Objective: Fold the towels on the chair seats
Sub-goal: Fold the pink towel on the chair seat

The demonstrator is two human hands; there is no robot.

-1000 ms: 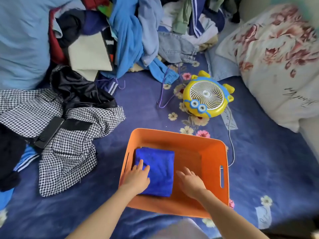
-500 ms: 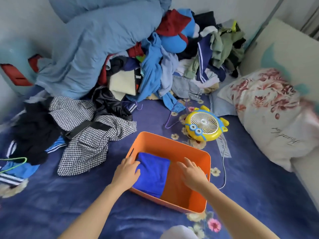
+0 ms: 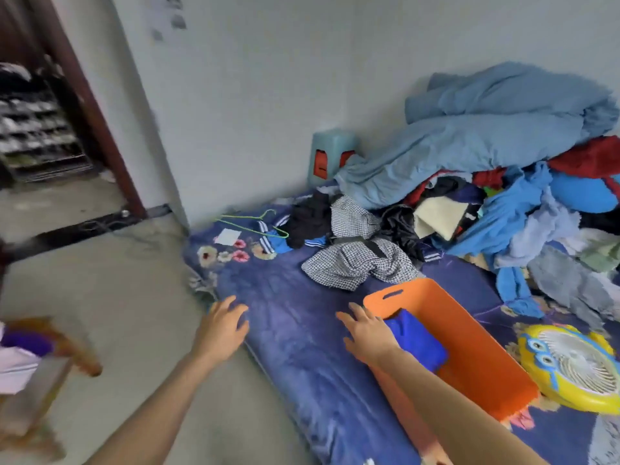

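1. Bed [image 3: 302, 333]: low mattress lying on the bare concrete floor [image 3: 117, 290], covered by a dark blue blanket with a flower print.
2. Orange basket [image 3: 483, 374] sits directly on the blanket near the front edge. Yellow fan [image 3: 570, 367] lies face-up just beside it.
3. Houndstooth garment [image 3: 355, 263] lies crumpled just behind the basket, with a black strap across it.
4. Far corner: green hanger [image 3: 251, 223], white paper slip [image 3: 227, 236], black garment [image 3: 308, 219], blue striped garment [image 3: 275, 245].
5. Wall side: heaped clothes pile [image 3: 523, 226], with a light blue duvet [image 3: 469, 139] on top.
6. Floor, left: wooden chair [image 3: 67, 344], blurred, with a purple cloth [image 3: 27, 342] on it.
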